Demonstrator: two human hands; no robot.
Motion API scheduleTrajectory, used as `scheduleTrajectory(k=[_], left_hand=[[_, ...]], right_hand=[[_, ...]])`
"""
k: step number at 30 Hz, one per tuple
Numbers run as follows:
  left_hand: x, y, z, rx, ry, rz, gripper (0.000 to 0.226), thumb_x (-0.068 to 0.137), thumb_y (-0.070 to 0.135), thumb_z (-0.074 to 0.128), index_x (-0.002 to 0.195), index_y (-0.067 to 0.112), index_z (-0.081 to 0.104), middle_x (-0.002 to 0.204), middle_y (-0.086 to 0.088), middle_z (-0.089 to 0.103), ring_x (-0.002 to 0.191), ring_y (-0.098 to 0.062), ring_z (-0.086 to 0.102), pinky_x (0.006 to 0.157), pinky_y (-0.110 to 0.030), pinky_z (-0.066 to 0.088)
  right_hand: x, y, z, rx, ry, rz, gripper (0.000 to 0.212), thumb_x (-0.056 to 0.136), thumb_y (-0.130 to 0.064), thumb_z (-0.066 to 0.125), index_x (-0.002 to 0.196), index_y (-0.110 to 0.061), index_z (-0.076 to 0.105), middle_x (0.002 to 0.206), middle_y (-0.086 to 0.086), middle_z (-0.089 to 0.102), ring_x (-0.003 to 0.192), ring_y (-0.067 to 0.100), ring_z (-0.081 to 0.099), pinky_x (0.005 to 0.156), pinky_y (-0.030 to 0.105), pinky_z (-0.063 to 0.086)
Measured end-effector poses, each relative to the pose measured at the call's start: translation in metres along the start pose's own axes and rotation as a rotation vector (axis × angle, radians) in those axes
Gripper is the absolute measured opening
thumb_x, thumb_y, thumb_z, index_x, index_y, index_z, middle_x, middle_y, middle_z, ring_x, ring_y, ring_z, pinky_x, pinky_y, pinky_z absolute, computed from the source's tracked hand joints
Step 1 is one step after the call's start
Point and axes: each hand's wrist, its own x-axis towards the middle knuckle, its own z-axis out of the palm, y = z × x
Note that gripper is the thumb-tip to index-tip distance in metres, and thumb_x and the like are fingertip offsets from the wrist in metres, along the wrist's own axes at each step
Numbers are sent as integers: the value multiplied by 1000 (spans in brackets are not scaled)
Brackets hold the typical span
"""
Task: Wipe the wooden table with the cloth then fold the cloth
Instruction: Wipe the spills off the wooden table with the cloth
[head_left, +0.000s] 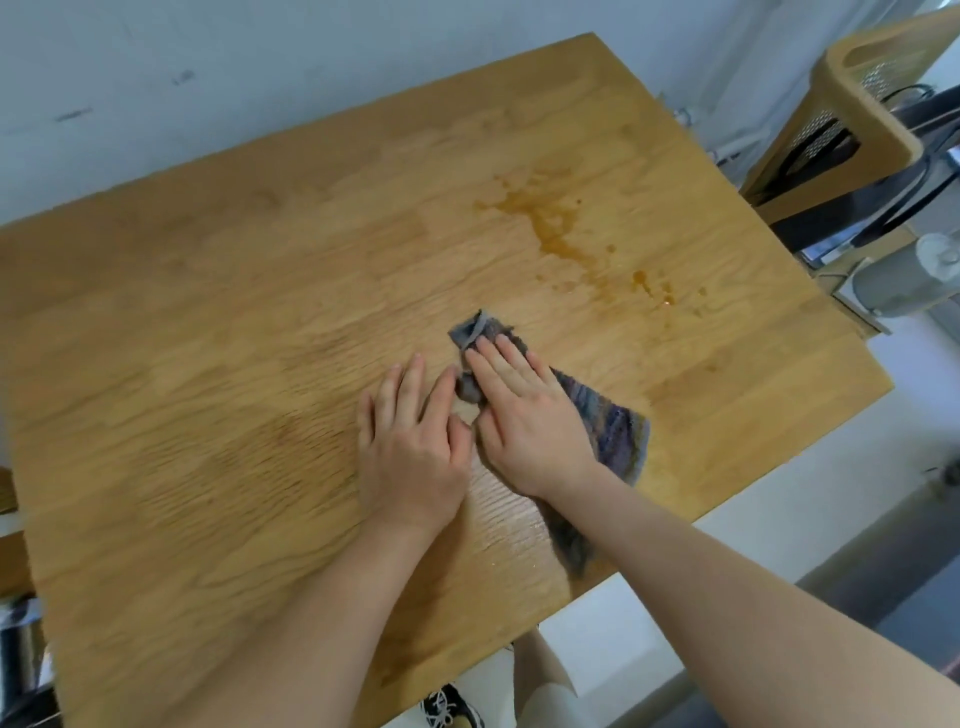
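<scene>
A grey-blue striped cloth (618, 431) lies bunched on the wooden table (208, 364), near its right front part. My right hand (524, 421) presses flat on the cloth with straight fingers, and most of the cloth is hidden under it. My left hand (410, 436) lies flat on the bare wood just left of it, its index fingertip touching the cloth's edge. A brown spill (556, 228) with scattered droplets stains the wood beyond the cloth, toward the far right.
A wooden chair with a perforated back (852, 119) stands past the table's right far corner. A grey cylinder (904, 280) sits by the right edge. A white wall runs behind the table. My shoe (447, 709) shows below the front edge.
</scene>
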Motion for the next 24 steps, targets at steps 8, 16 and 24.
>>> scheduleTrajectory(k=[8,16,24], left_hand=[[37,30,-1,97,-113,-33,55,96,41,21,150,32,22,160,-5,16,147,-25,9,117,-51,7],[92,2,-3,152,-28,-108,54,94,48,29,146,33,32,157,-5,26,144,-25,21,114,-57,14],[94,-2,-3,131,44,-145,55,95,38,27,147,22,35,156,-3,30,144,-20,24,115,-57,17]], right_hand=[[40,97,-35,-117,86,405,67,91,-32,21,153,-5,18,161,12,18,149,27,11,121,43,7],[59,56,-19,-64,-43,-181,62,90,-30,30,147,-10,39,154,8,37,146,24,27,119,45,18],[109,49,-15,-91,54,135,67,91,-31,22,150,0,27,157,20,25,147,35,17,120,47,10]])
